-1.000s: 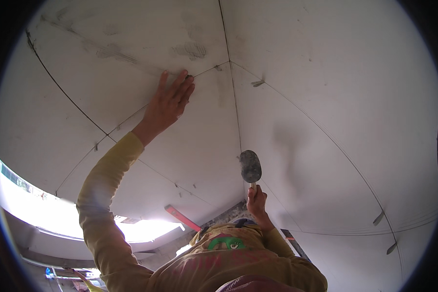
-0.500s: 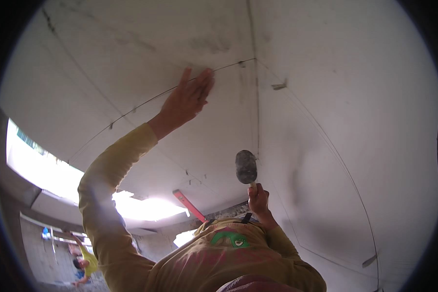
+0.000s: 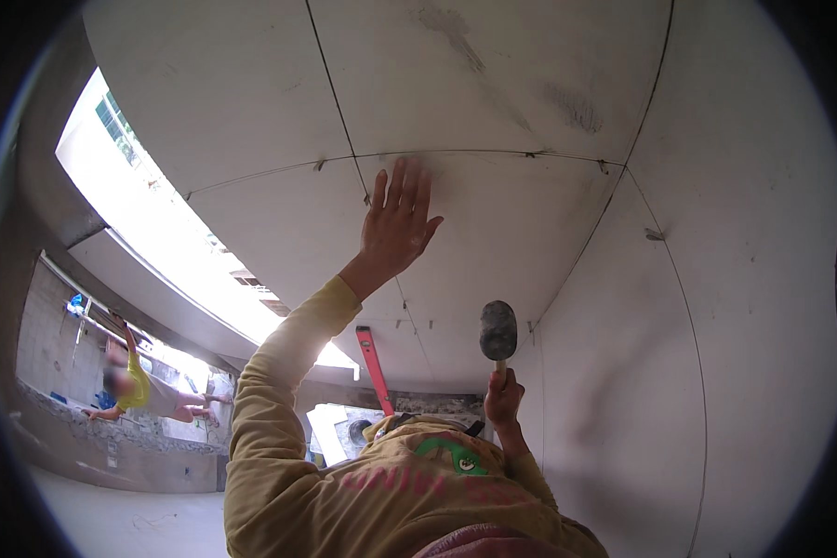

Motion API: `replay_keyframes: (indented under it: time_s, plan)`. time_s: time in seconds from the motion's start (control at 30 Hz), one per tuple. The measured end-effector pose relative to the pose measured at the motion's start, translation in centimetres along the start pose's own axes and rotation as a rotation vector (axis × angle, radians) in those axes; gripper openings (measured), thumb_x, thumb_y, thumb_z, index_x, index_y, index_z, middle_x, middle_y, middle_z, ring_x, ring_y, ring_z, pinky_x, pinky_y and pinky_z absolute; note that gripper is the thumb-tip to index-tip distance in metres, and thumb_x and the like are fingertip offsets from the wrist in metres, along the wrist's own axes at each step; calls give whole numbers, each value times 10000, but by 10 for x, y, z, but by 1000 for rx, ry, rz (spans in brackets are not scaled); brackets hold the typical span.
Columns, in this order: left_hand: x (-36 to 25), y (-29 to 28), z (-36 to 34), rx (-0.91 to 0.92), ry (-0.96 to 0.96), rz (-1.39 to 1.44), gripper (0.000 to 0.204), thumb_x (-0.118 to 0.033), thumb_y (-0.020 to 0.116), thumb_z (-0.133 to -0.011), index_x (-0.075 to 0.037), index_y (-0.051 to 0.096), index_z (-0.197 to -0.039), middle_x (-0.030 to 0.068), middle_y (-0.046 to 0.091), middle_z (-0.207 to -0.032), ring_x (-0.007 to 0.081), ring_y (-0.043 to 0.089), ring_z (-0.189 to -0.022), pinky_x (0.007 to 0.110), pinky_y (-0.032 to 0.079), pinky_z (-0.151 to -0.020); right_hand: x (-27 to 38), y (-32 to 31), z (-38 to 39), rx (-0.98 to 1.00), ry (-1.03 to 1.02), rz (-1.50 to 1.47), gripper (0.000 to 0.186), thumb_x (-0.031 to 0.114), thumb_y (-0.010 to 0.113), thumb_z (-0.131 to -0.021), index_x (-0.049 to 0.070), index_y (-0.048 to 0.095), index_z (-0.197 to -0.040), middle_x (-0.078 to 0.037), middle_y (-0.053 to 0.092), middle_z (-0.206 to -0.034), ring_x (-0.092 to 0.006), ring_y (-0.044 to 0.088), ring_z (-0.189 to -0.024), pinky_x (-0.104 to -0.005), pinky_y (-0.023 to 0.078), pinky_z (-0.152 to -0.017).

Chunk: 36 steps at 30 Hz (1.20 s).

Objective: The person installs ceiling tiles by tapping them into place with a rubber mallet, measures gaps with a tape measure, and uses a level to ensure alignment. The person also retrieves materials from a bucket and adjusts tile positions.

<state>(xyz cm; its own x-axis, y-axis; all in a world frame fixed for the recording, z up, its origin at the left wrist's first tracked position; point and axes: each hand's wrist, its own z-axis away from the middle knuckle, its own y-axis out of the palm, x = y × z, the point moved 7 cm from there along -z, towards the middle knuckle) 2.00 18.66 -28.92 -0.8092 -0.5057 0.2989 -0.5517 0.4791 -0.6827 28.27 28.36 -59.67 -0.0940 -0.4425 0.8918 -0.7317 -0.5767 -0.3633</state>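
Observation:
My left hand (image 3: 397,219) is raised flat, fingers stretched out and a little apart, against or very near a large white panel (image 3: 479,223), just below a thin joint line with small clips (image 3: 529,154). Whether it touches the panel is unclear. My right hand (image 3: 503,397) grips the light handle of a black rubber mallet (image 3: 498,329), its head upright, low and right of my left hand. A red spirit level (image 3: 372,367) stands tilted between my two arms. Dark smudges mark the upper panel.
A second white surface (image 3: 753,279) with thin joints and a clip lies to the right. A long bright opening (image 3: 139,195) runs along the left. At the far left, a person in a yellow top (image 3: 135,386) is beside a rough concrete surface and a white rail.
The view has swung round, showing more of the room and the other person. My left hand has shifted right in the picture, fingers still extended. The mallet stays in my right hand.

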Motion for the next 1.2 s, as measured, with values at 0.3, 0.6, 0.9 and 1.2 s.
replay_keyframes:
  time_s: [0.3, 0.6, 0.9, 1.2]
  plan:
    - [4, -12, 1, -85, -45, 100, 948, -347, 720, -929, 29, 171, -1604, 263, 245, -1656, 419, 227, -1550, 619, 214, -1213, 16, 16, 17, -18, -43, 17, 581, 579, 496, -1034, 33, 579, -855, -135, 583, -591, -350, 635, -537, -439, 457, -512]
    - [119, -198, -134, -653, -90, -200, 698, -244, 611, -1004, 3, 299, -1578, 147, 473, -1567, 329, 364, -1508, 579, 248, -1177, 10, 18, 22, -16, 43, 141, 508, 546, 540, -1013, 58, 622, -899, -178, 640, -644, -455, 664, -635, -541, 515, -584]
    - [250, -394, -318, -707, -49, -191, 722, -215, 497, -999, 42, 188, -1598, 242, 417, -1578, 404, 415, -1447, 581, 335, -1155, -4, 29, 22, -113, 159, 237, 587, 684, 568, -944, 115, 644, -819, -121, 638, -602, -396, 673, -587, -517, 522, -568]
    - [266, -393, -355, -595, -49, -332, 697, -172, 470, -975, 69, 217, -1578, 268, 511, -1490, 411, 595, -1266, 518, 469, -1050, 7, 31, 11, -44, 91, 71, 461, 559, 632, -970, 114, 645, -850, -101, 640, -612, -342, 679, -579, -456, 539, -585]
